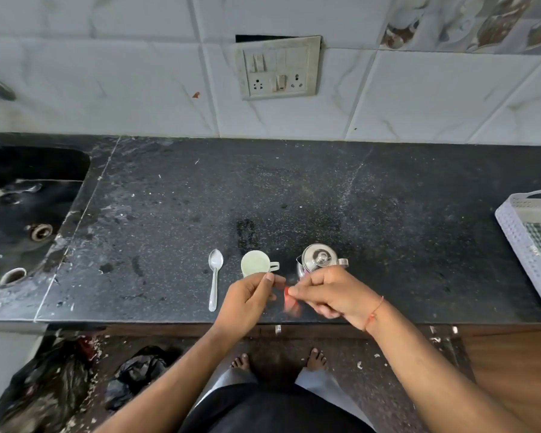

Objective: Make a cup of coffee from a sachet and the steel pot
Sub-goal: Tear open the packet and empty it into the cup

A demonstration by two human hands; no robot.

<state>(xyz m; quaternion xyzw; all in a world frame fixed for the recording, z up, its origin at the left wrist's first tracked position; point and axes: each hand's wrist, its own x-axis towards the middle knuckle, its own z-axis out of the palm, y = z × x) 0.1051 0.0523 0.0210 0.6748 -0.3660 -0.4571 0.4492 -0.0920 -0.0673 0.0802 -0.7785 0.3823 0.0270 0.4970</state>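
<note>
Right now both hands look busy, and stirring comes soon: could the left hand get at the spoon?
Probably yes: the spoon lies just beside the left hand with bare counter between, though its fingers pinch the sachet.

No text, brand, number or sign could be read anywhere in the view. The red sachet (pixel 291 303) pinched between the hands was too blurred for any print on it to be made out. The switch plate (pixel 278 68) on the tiled wall, the pale cup (pixel 255 263), the steel pot (pixel 318 260) and the white basket (pixel 523 242) carried no legible marking.
</note>
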